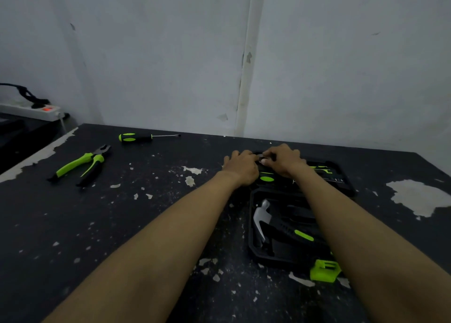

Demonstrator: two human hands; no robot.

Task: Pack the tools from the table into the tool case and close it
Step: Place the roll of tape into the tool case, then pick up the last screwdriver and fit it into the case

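Observation:
The black tool case (253, 227) lies open on the right of the dark table (146, 225), with a green latch (325, 270) at its near edge. A claw hammer (262, 219) with a black and green handle rests in the near half. My left hand (241, 167) and my right hand (284, 160) meet over the far half of the case, both gripping a black and green tool (266, 177) that they mostly hide. Green-handled pliers (81, 164) lie at the left of the table. A green and black screwdriver (146, 137) lies near the back edge.
A white power strip (31, 111) with a lit red switch sits on a lower surface at the far left. A pale wall (219, 54) runs right behind the table. The table's paint is chipped in many spots.

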